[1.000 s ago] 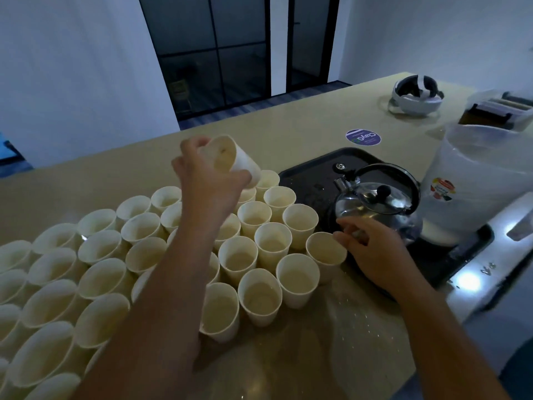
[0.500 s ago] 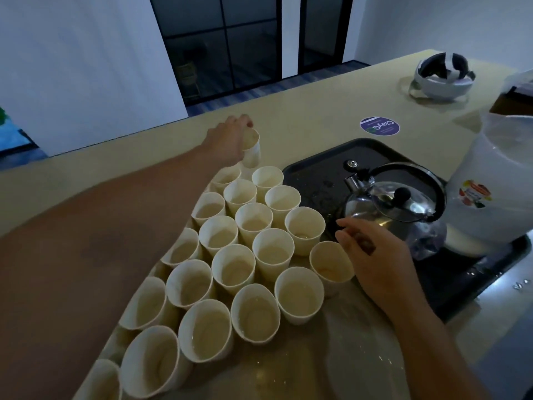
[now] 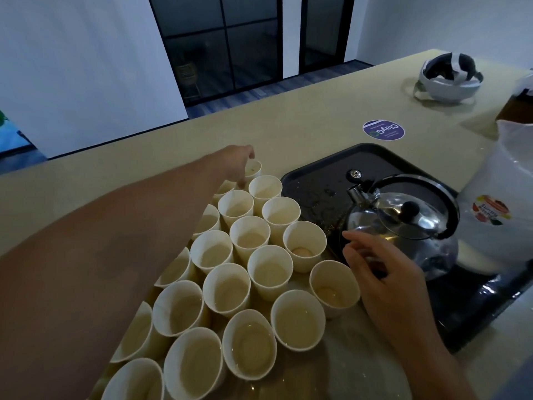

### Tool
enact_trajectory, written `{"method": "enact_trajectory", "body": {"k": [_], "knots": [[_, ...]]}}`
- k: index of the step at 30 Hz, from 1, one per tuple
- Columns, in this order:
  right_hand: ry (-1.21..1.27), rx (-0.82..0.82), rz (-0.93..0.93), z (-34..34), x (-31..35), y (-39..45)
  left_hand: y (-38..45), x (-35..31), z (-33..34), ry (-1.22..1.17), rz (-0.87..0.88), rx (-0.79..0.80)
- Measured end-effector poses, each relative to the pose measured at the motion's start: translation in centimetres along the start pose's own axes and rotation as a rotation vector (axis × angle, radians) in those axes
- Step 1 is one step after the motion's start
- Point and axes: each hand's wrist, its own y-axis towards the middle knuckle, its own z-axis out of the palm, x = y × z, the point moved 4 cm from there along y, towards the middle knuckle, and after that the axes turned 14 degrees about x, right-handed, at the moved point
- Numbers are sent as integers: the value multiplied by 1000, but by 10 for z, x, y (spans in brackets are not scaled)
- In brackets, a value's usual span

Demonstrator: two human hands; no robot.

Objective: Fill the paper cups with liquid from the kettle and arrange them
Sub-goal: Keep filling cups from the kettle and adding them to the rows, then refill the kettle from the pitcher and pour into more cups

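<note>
Far out on the tabletop (image 3: 173,151), the left hand (image 3: 235,160) seemingly pinches the farthest paper cup (image 3: 253,168) in the cluster; the right hand (image 3: 386,272), fingers loosely curled, holds nothing beside the kettle (image 3: 403,223) on the black tray (image 3: 317,168).

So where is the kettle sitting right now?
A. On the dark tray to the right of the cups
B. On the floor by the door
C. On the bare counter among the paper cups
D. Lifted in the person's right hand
A: the kettle stands on the dark tray, right of the cups, while the right hand hovers beside it without gripping its handle.
</note>
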Motion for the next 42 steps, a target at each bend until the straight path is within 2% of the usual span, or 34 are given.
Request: {"method": "enact_trajectory", "body": {"k": [10,14,19,24,26,28,30,32,35,39,42], "knots": [[-31,-64,-58,-16,6,-2,-10,-4,-13,56,8,113],[-64,-152,-57,-38,1,-5,-27,-16,-30,-72,44,-13],[-137,-338,-45,-83,-1,-16,-66,-78,-23,-278,242,-262],[-109,-550,-12,-125,-10,-42,-115,-151,21,-314,504,-242],[-111,-581,23,-133,-18,-50,-124,-176,38,-286,592,-248],[-119,-492,42,-132,-24,-47,-129,-201,52,-240,665,-279],[-162,-327,45,-123,-31,-35,-130,-226,62,-175,668,-308],[-213,-186,52,-112,-37,-19,-123,-243,68,-95,588,-325],[-308,-79,112,-106,-43,6,-111,-257,76,27,472,-306],[-362,-52,177,-107,-54,26,-103,-267,84,93,398,-282],[-323,-164,86,-107,-56,29,-97,-273,85,99,413,-302]]}}
